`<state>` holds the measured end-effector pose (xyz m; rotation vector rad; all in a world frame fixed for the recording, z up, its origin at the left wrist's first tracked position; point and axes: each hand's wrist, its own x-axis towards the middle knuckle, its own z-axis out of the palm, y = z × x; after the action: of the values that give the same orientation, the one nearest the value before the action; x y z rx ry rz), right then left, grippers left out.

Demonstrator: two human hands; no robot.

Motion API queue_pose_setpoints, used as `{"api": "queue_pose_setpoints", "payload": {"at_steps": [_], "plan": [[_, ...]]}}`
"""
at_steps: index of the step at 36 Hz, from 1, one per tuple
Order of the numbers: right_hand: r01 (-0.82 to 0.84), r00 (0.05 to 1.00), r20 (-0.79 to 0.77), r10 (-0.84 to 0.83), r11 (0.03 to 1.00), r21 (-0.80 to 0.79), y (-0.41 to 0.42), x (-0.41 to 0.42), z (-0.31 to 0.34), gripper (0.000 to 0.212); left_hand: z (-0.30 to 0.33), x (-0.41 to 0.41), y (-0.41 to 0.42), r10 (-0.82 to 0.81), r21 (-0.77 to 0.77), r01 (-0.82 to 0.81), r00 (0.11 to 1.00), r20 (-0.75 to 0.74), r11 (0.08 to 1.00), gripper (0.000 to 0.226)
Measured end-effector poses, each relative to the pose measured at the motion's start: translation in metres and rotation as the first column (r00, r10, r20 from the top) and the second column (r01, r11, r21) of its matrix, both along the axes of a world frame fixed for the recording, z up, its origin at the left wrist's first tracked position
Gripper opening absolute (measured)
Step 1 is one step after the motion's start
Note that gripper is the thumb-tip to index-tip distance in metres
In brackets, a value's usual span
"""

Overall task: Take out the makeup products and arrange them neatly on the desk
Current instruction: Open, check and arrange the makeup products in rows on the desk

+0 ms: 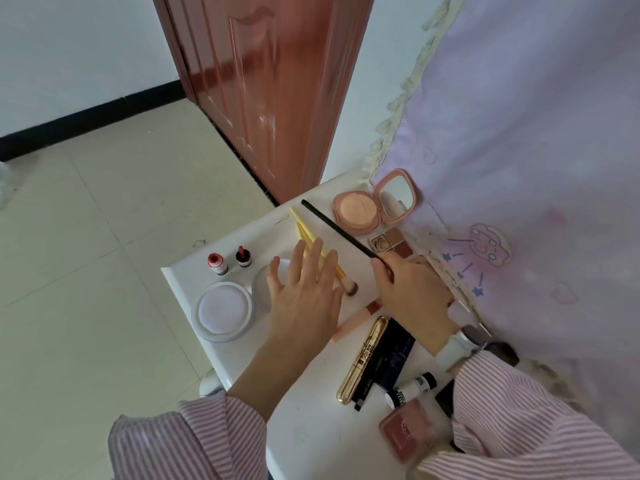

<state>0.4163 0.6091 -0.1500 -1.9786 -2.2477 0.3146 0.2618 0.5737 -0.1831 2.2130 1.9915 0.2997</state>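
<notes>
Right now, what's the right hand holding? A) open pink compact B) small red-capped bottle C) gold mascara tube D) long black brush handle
D: the right hand has its fingers curled round the near end of the black brush handle, which sticks out toward the far edge of the desk; the gold mascara tube, the open pink compact and the red-capped bottle all lie or stand untouched on the desk.

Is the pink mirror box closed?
No, the pink compact lies open, its mirror lid tilted back and the powder pan showing.
</notes>
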Motion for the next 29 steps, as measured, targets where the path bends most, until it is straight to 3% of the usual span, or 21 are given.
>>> {"api": "queue_pose_setpoints", "payload": {"at_steps": [7,13,16,25,29], "plan": [[-0.074,0.993,0.073,0.093,0.969,-0.235,-0.004,-0.001,0.005,0.046,0.000,0.000,0.011,-0.010,-0.087,0.009,1.000,-0.017,0.996,0.051],[-0.104,0.969,-0.243,0.033,0.954,-0.283,0.010,0.008,0.012,0.047,0.000,0.000,0.021,-0.090,-0.112,0.084,0.995,-0.046,0.990,0.055],[-0.167,0.957,-0.278,0.080,0.937,-0.306,0.020,0.002,0.009,0.053,0.005,0.001,0.024,-0.119,-0.160,0.108,0.991,-0.059,0.981,0.048],[-0.262,0.939,-0.270,0.211,0.950,-0.171,0.027,-0.007,-0.007,0.057,-0.001,-0.004,0.026,-0.187,-0.228,0.168,0.980,-0.063,0.959,0.050],[-0.236,0.937,-0.304,0.171,0.952,-0.193,0.023,-0.003,-0.001,0.054,0.000,-0.005,0.027,-0.224,-0.247,0.192,0.969,-0.106,0.950,0.051]]}}
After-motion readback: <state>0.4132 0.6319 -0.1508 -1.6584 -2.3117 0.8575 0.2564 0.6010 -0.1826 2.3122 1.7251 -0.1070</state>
